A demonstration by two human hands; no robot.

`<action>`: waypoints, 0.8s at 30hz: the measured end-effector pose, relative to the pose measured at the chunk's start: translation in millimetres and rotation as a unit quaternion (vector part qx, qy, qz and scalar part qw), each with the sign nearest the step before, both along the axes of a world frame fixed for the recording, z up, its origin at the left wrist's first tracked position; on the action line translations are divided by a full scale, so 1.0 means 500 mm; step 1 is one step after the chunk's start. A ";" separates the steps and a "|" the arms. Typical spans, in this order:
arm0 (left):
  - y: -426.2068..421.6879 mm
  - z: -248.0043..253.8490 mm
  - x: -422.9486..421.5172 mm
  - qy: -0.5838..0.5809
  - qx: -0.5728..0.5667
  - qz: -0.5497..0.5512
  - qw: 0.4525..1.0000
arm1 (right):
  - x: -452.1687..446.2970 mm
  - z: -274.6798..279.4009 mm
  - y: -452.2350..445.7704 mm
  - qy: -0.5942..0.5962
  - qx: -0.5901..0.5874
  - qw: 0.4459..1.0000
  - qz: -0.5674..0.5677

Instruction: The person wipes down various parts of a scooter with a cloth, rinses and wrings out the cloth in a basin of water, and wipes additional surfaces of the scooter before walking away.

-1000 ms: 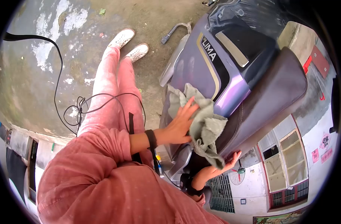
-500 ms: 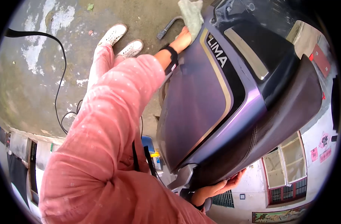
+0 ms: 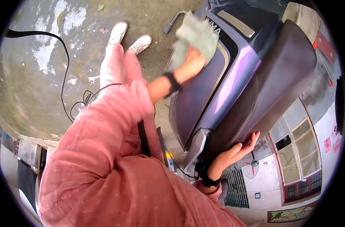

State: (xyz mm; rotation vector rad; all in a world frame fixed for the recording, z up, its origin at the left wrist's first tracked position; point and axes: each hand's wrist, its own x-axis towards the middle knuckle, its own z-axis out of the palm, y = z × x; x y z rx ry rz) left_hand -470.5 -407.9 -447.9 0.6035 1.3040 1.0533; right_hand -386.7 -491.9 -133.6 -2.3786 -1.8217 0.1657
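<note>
A pale grey-green cloth [image 3: 197, 36] is bunched in my left hand [image 3: 193, 64], its fingers closed around it. The cloth, blurred by motion, lies across the purple side panel [image 3: 193, 102] of a scooter and covers part of its lettering. My right hand [image 3: 233, 155] rests with fingers stretched out against the edge of the dark brown scooter seat [image 3: 270, 90]. Beside that wrist is the silver grab rail [image 3: 197, 145] at the scooter's end.
A grey cable end with a plug [image 3: 167, 28] lies on the stained concrete floor [image 3: 59, 94] beside the scooter. A thin black cable [image 3: 66, 68] runs across the floor at left and coils near my legs. A wall with windows [image 3: 303, 143] stands beyond the seat.
My left hand has drawn the cloth back along the side panel, towards my body and onto the lettering. My right hand has shifted up along the seat edge, and the view has moved.
</note>
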 end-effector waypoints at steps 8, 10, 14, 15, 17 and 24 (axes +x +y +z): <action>-0.274 0.113 0.012 -0.042 -0.114 -0.065 0.990 | 0.022 -0.025 0.015 -0.065 0.046 0.994 0.077; -0.417 0.127 0.055 -0.118 -0.132 -0.081 0.981 | 0.033 -0.034 0.018 -0.083 0.065 0.991 0.086; -0.509 0.304 0.030 -0.210 -0.175 -0.207 0.940 | 0.037 -0.048 0.028 -0.105 0.080 0.988 0.078; -0.526 0.332 0.033 -0.202 -0.155 -0.224 0.941 | 0.042 -0.051 0.028 -0.097 0.081 0.989 0.080; -0.516 0.370 0.027 -0.174 -0.088 -0.295 0.936 | 0.038 -0.050 0.024 -0.071 0.085 0.991 0.069; -0.281 0.150 0.040 -0.068 0.065 -0.011 0.996 | -0.173 -0.002 -0.302 0.423 0.153 0.892 -0.037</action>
